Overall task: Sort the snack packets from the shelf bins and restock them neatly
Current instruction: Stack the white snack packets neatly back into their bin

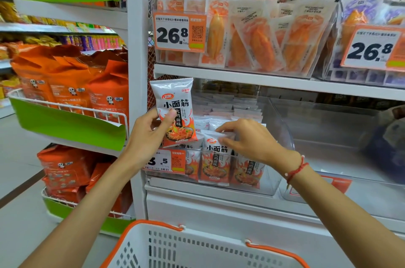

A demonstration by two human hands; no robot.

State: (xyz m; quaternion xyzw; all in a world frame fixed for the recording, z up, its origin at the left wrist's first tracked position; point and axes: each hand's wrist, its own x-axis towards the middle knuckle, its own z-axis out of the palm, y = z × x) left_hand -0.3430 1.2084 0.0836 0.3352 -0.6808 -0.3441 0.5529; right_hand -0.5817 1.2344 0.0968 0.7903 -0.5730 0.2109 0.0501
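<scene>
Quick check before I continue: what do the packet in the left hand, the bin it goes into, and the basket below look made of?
Packet in the left hand: looks like glossy plastic film; it shines and has crimped, serrated ends. Bin: clear rigid plastic, probably acrylic; the packets show through its walls. Basket: matte white moulded plastic with slotted holes, orange handles.

Glossy film packets, clear plastic bins, white painted shelving

The packet (174, 112) in the left hand (151, 136) is smooth, shiny printed film with crimped ends; the bin (278, 136) is clear glossy plastic; the shelf (263, 80) and post (137, 48) look like smooth white-painted metal; the basket (197, 250) is matt white perforated plastic with an orange rim; the price tag (179, 32) looks like printed paper; the bracelet (295, 169) is red cord with a pale bead
</scene>
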